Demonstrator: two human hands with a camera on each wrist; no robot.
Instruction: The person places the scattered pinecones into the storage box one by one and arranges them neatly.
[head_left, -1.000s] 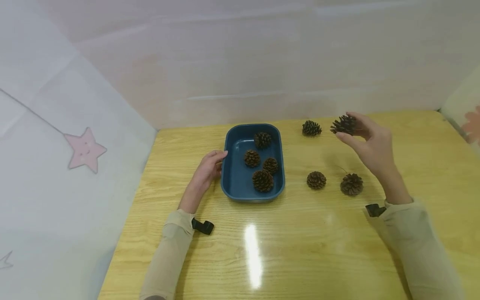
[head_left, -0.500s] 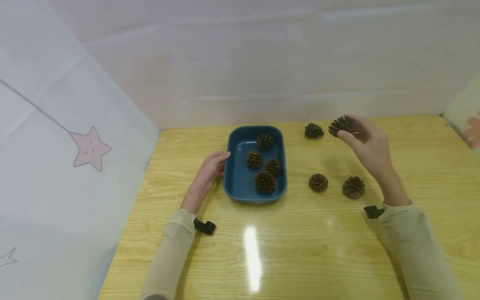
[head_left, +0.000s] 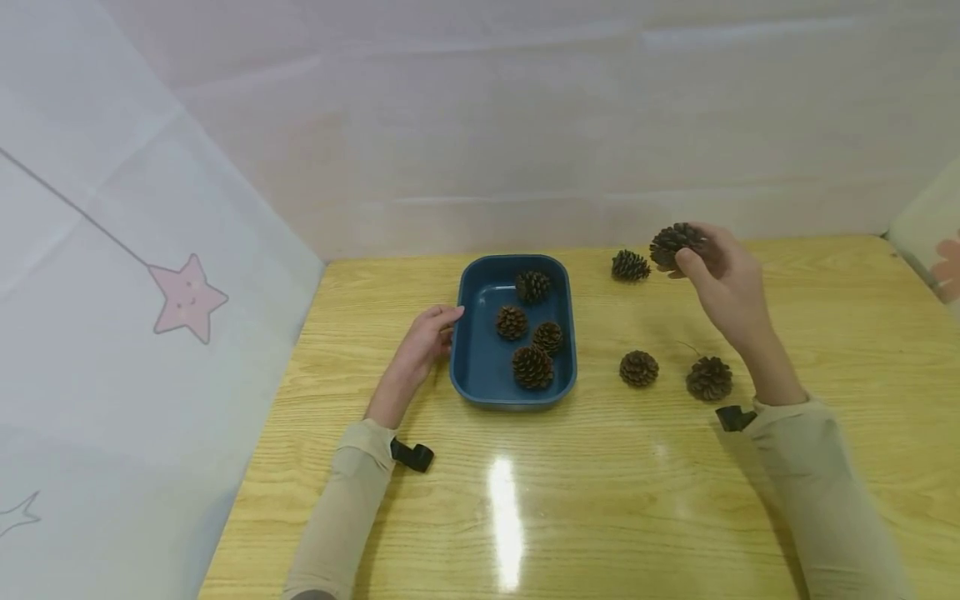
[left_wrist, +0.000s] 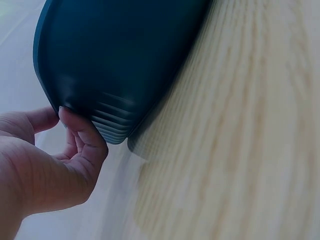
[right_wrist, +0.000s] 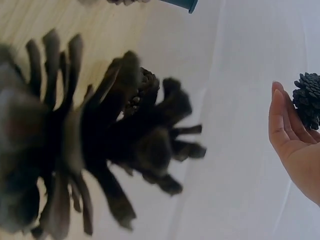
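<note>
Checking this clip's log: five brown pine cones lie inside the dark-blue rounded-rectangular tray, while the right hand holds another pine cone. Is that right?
Not quite: the head view shows four, not five, brown pine cones inside the dark-blue rounded-rectangular tray; the right hand does hold another pine cone.

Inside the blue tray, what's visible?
Four pine cones lie in the blue tray, with its bare floor showing along the left side; the floor beneath the cones is covered.

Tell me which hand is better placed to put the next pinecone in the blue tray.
Probably the right hand: it holds a pinecone raised off the table, right of the blue tray. The left hand is occupied, pinching the tray's left edge.
</note>
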